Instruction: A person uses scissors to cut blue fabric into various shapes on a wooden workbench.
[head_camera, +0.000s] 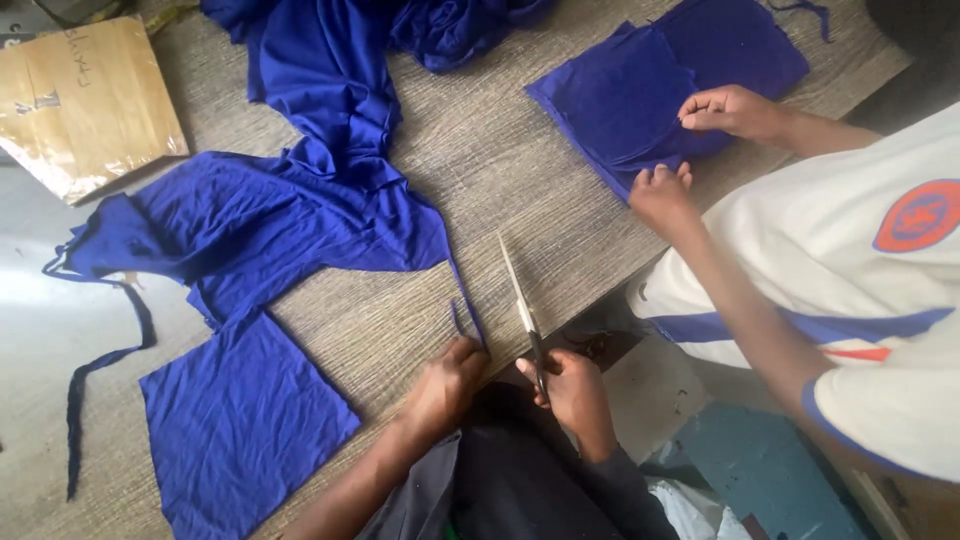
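At the far left of the table (520, 170) we see a sheet of brown cardboard (85, 100) lying flat near the corner. Below it a thin blue strip (100, 365) trails off the cloth and curls down toward the table's edge. Next comes a square (240, 420) of blue fabric, cut clean and lying flat by the near edge, just touching the big blue cloth (280, 220) above it. That cloth spreads across the middle of the table, bunched and rumpled toward the far side, and a narrow tail of it runs down to our left hand (445, 385).

Our left hand is closed loosely on the end of that tail at the table's edge, fingers curled down over it. Just beside it, our right hand (575, 390) is wrapped around the handles of the scissors (522, 300); the blades look all but closed and point away from us, up over the bare wood, close to the cloth's tail.

To the right, a co-worker in a white shirt (830, 260) leans in. Both of that person's hands (662, 195) rest on a stack (640, 95) of folded blue squares near the table's right edge, one pressing the near corner, the other pinching the top layer.
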